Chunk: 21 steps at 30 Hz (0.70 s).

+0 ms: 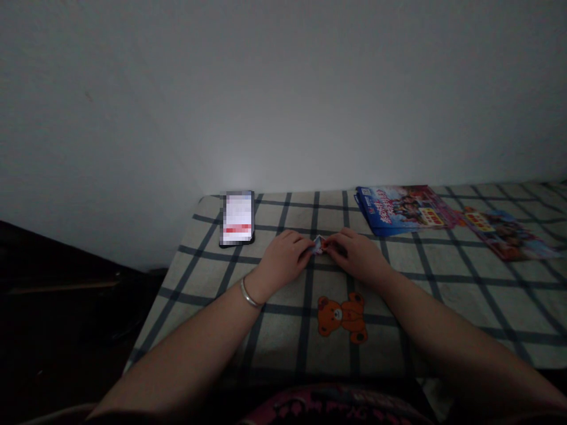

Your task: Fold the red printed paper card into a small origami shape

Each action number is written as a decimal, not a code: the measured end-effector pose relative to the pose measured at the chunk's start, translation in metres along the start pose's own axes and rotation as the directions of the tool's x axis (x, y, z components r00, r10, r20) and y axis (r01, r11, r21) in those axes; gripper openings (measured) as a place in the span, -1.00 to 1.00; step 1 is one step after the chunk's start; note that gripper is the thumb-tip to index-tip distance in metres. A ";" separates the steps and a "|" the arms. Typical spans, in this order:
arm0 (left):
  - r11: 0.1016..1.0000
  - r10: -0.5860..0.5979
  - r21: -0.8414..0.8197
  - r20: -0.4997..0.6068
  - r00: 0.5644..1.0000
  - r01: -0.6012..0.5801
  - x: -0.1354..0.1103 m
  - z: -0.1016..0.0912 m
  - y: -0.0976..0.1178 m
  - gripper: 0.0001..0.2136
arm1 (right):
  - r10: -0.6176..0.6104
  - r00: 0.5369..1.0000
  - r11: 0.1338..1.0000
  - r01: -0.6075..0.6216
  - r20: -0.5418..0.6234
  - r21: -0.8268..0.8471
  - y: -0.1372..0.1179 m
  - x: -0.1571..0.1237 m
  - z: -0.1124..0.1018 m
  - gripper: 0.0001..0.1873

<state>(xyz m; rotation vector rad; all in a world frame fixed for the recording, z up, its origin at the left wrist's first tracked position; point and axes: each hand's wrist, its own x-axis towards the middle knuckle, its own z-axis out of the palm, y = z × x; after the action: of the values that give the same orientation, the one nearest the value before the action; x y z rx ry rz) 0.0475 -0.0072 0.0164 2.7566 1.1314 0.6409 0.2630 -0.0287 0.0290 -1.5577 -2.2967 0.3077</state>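
Between my two hands is a small folded piece of paper (318, 244), whitish with a reddish part on its right side. My left hand (287, 255), with a silver bangle at the wrist, pinches the left side of it. On the opposite side, my right hand (357, 252) grips the paper between thumb and fingers. Both hands stay low over the checked tablecloth (283, 330). The fingers cover much of the paper, so its full folded shape is hidden.
A lit phone (238, 217) lies left of my hands near the wall (283, 88). Colourful printed leaflets (398, 209) are stacked at the right, with another leaflet (509, 233) beyond. An orange bear picture (342, 317) is on the cloth nearer me.
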 end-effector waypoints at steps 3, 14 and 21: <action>1.000 0.001 -0.005 0.006 1.000 -0.001 0.000 0.000 0.000 -0.83 | 0.008 1.000 1.000 -0.008 0.001 -0.001 0.000 0.000 0.000 -0.76; 1.000 -0.001 0.030 0.028 1.000 0.000 0.000 0.000 0.001 -0.83 | -0.009 1.000 1.000 0.009 -0.001 -0.014 0.000 0.000 0.000 -0.77; 0.999 -0.014 0.041 0.039 0.999 0.012 0.001 -0.001 0.001 -0.84 | 0.005 1.000 1.000 -0.005 0.004 -0.001 0.001 0.001 0.000 -0.76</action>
<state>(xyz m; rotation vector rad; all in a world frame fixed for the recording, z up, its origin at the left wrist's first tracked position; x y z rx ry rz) 0.0484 -0.0069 0.0176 2.7801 1.1656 0.5658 0.2632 -0.0277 0.0285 -1.5651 -2.2965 0.3105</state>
